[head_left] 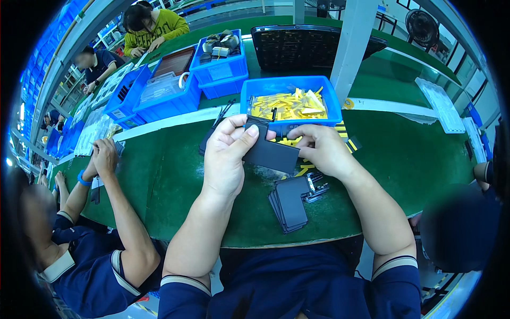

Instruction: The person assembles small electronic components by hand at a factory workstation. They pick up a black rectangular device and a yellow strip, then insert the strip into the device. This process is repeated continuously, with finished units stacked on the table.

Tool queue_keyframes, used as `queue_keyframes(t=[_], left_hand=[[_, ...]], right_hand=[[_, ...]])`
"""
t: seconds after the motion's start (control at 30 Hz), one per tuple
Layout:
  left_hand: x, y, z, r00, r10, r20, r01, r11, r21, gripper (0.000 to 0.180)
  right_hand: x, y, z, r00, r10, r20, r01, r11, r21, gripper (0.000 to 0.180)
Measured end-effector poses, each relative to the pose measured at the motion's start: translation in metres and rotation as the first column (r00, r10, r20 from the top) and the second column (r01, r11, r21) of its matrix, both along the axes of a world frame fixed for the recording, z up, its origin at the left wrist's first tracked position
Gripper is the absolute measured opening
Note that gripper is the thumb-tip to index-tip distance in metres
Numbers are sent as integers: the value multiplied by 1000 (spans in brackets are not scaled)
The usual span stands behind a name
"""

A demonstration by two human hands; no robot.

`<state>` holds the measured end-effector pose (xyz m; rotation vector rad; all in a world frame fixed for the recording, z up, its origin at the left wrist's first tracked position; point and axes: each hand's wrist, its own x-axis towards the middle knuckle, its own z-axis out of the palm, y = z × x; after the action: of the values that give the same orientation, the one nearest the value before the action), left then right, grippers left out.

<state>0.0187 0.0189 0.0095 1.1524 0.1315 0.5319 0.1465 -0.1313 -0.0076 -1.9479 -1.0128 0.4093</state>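
A flat black L-shaped battery [273, 156] is held up over the green bench in front of me. My left hand [226, 151] pinches its upper left arm between thumb and fingers, near a small dark connector strip. At its right end, the curled fingers of my right hand [325, 150] close on the edge; the fingertips are partly hidden. Below lies a fanned stack of similar batteries [289, 204], with silvery and black connector ends at the right. Loose yellow strips [305, 169] lie on the bench behind the held battery. More dark pieces [206, 141] sit behind my left hand.
A blue bin [244, 101] with yellow strips stands just beyond my hands. Other blue bins [170, 103] are at the far left, beside a black tray [295, 48] and a metal post [350, 53]. Co-workers sit left, far left and right; one person's hands [105, 157] work close by.
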Motion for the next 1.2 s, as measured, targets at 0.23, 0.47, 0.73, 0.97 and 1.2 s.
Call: queue_keyframes(t=[0.23,0.47,0.73,0.97,1.2], left_hand=[[0,0,0,1000,23,-3,-22,999,25,21],[0,-3,0,999,17,-35,-14,996,85,20],[-3,-16,-11,993,69,-96,-19,892,451,19],[-8,-33,-4,983,177,51,-150,608,780,23],[-8,-40,6,972,137,-189,34,719,694,24]], right_hand=[[0,20,-8,991,111,74,-92,972,-217,10],[-4,19,-2,925,123,361,6,942,-337,10],[-31,-7,37,768,-237,595,-113,864,491,14],[-29,-17,31,689,-208,694,-127,909,398,14],[-36,-16,30,527,-244,814,-89,937,338,18]])
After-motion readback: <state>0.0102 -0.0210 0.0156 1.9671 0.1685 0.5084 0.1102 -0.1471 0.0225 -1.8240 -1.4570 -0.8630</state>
